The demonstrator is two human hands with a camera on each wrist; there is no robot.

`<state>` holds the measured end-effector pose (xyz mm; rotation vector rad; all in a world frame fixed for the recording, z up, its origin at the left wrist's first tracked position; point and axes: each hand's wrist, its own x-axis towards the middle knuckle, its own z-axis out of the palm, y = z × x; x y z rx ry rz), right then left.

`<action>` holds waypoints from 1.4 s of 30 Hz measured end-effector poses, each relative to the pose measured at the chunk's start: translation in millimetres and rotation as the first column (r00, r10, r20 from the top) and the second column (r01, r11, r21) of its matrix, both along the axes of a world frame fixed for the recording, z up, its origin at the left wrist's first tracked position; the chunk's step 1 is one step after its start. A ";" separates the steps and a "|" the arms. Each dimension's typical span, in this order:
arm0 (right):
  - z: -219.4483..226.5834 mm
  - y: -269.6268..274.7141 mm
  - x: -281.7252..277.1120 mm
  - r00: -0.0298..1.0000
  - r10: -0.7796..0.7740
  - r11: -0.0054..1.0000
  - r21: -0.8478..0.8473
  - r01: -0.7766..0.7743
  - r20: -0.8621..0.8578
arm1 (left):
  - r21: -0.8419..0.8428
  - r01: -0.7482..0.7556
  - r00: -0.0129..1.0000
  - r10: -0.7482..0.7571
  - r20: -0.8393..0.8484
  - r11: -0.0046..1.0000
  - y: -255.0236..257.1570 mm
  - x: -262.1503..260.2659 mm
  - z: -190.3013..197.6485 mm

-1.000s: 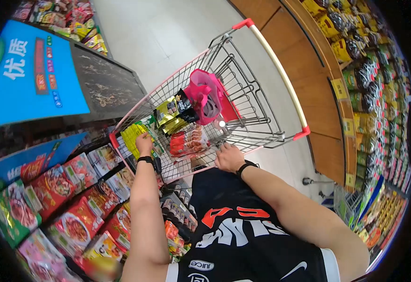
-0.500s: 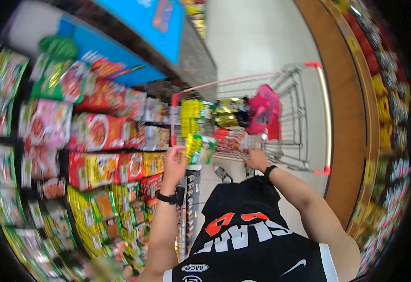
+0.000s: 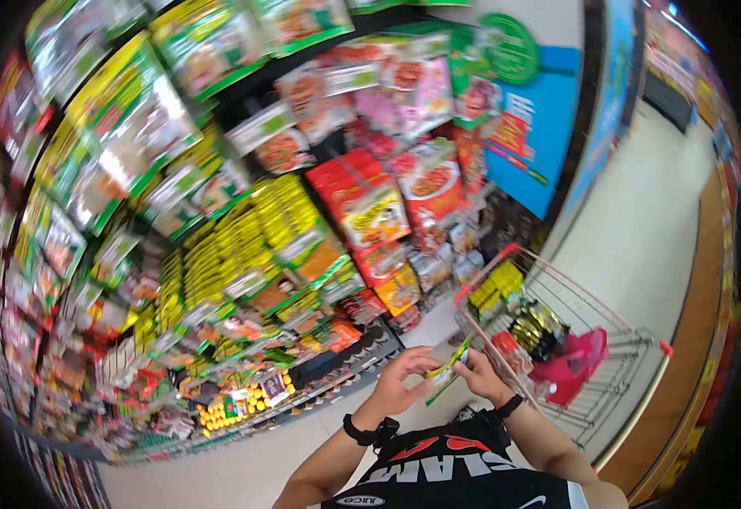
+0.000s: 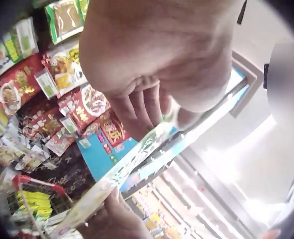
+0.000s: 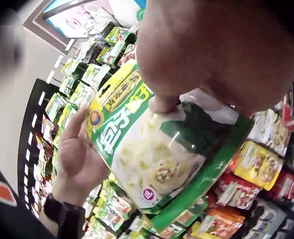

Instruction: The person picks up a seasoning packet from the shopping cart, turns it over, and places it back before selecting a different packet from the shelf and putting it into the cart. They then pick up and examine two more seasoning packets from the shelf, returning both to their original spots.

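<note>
A flat green and yellow packet (image 3: 447, 371) with a clear window onto pale food (image 5: 152, 154) is held up in front of my chest by both hands. My left hand (image 3: 415, 367) holds its left side, fingers lying along the packet's edge (image 4: 137, 157). My right hand (image 3: 474, 370) pinches the other side, its thumb (image 5: 164, 104) pressed on the printed front. In the right wrist view the left hand (image 5: 77, 154) shows behind the packet, with a black band on its wrist.
A red-rimmed wire shopping cart (image 3: 642, 339) stands at my right, holding yellow packets (image 3: 497, 288), dark packets (image 3: 536, 327) and a pink bag (image 3: 576, 356). Tall shelves (image 3: 243, 246) packed with sauce and seasoning packets fill the left. Pale aisle floor (image 3: 642, 229) runs past the cart.
My left hand lifted the green packet out of the cart. My right hand left the cart's edge and joined it on the packet. My head turned from the cart to the shelves.
</note>
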<state>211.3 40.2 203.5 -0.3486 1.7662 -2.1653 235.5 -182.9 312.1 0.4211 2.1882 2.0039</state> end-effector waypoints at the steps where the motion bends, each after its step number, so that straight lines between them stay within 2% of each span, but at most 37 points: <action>1: 10.2 -18.6 -4.9 0.992 0.017 0.989 -0.150 0.002 0.122 | 0.113 0.041 0.998 -0.037 -0.045 0.993 -10.3 8.8 11.4; 2: 22.0 -37.0 -7.8 0.967 0.048 0.957 -0.290 0.027 0.249 | 0.220 0.091 0.993 -0.072 -0.094 0.971 -22.4 18.3 21.6; 3: 28.7 -53.8 -7.4 0.921 0.091 0.907 -0.413 0.079 0.378 | 0.135 0.169 0.982 -0.155 -0.110 0.976 -38.3 27.1 28.8; 4: 8.6 -61.7 -17.9 0.848 0.332 0.799 -0.601 -0.021 0.413 | 0.037 0.160 0.972 -0.151 -0.180 0.986 -48.9 36.0 40.1; 5: 51.8 -82.1 -12.6 0.762 0.531 0.636 -0.769 -0.070 0.370 | -0.063 0.150 0.957 -0.160 -0.243 0.987 -57.8 44.6 53.5; 6: 75.9 -99.1 -10.7 0.645 0.662 0.520 -0.853 -0.031 0.381 | -0.161 0.142 0.936 -0.186 -0.299 0.977 -66.6 53.3 58.5; 7: 99.9 -116.3 -9.5 0.507 0.775 0.420 -0.907 0.035 0.378 | -0.224 0.046 0.905 -0.135 -0.402 0.974 -76.7 63.6 43.2; 8: 116.6 -136.5 -4.9 0.478 0.788 0.430 -0.903 0.023 0.388 | -0.216 0.025 0.898 -0.117 -0.424 0.976 -87.2 72.1 42.2; 10: 117.2 -172.5 1.5 0.368 0.875 0.342 -0.940 -0.012 0.314 | -0.195 0.005 0.879 -0.097 -0.467 0.981 -115.8 84.9 42.3; 12: 122.4 -203.5 10.4 0.339 0.891 0.330 -0.944 -0.030 0.301 | -0.129 -0.035 0.892 -0.027 -0.451 0.991 -142.4 97.9 42.7; 13: 121.3 -216.3 15.4 0.337 0.881 0.363 -0.931 -0.027 0.333 | -0.110 -0.047 0.892 -0.008 -0.452 0.993 -157.6 104.4 40.7; 16: 127.0 -255.5 27.9 0.290 0.896 0.373 -0.924 -0.084 0.335 | -0.098 -0.112 0.905 0.061 -0.420 0.989 -197.7 125.7 37.6; 18: 121.9 -281.2 32.5 0.566 0.754 0.553 -0.788 -0.271 0.334 | -0.130 -0.156 0.928 0.100 -0.359 0.979 -222.9 142.3 24.0; 19: 121.0 -294.5 33.8 0.685 0.672 0.636 -0.693 -0.339 0.281 | -0.083 -0.224 0.927 0.186 -0.324 0.971 -232.3 149.3 24.5; 20: 129.9 -305.2 41.3 0.905 0.228 0.962 -0.224 -0.153 0.359 | -0.038 -0.294 0.918 0.271 -0.289 0.955 -238.8 154.1 25.7; 21: 128.2 -316.1 41.1 0.990 0.100 0.993 -0.072 -0.093 0.098 | 0.005 -0.365 0.901 0.355 -0.251 0.931 -245.1 157.8 26.7; 22: 128.9 -327.1 41.3 0.982 -0.001 0.999 0.049 0.011 -0.190 | 0.045 -0.401 0.888 0.400 -0.227 0.915 -252.7 160.3 28.0; 24: 135.2 -342.8 50.6 0.968 0.072 0.997 0.007 -0.073 -0.240 | 0.118 -0.455 0.866 0.469 -0.172 0.883 -265.6 162.7 27.9; 25: 142.0 -348.3 56.7 0.959 0.099 0.994 -0.013 -0.106 -0.265 | 0.127 -0.535 0.819 0.549 -0.164 0.835 -270.4 160.0 7.0; 28: 165.5 -360.4 67.6 0.909 0.354 0.930 -0.023 -0.367 -0.221 | 0.253 -0.611 0.791 0.591 0.159 0.750 -300.8 161.0 10.3; 32: 191.1 -366.9 65.6 0.862 0.472 0.874 -0.035 -0.485 -0.187 | 0.303 -0.599 0.797 0.588 0.135 0.742 -324.7 159.1 34.8; 34: 185.4 -364.1 54.3 0.834 0.528 0.849 0.104 -0.517 -0.163 | 0.258 -0.604 0.789 0.611 0.063 0.754 -329.5 150.5 45.6; 36: 191.4 -362.6 41.5 0.785 0.614 0.770 0.282 -0.572 -0.085 | 0.246 -0.606 0.783 0.622 0.016 0.757 -333.4 139.7 53.3; 37: 186.3 -364.9 37.2 0.792 0.590 0.799 0.249 -0.547 -0.154 | 0.222 -0.625 0.774 0.631 0.051 0.748 -333.0 135.8 62.9; 40: 193.5 -370.0 18.3 0.824 0.537 0.841 0.198 -0.504 -0.181 | 0.226 -0.635 0.763 0.646 0.034 0.738 -332.6 119.2 80.8; 42: 199.3 -378.3 3.7 0.846 0.508 0.861 0.103 -0.497 -0.160 | 0.223 -0.660 0.709 0.693 -0.128 0.717 -333.8 99.6 91.7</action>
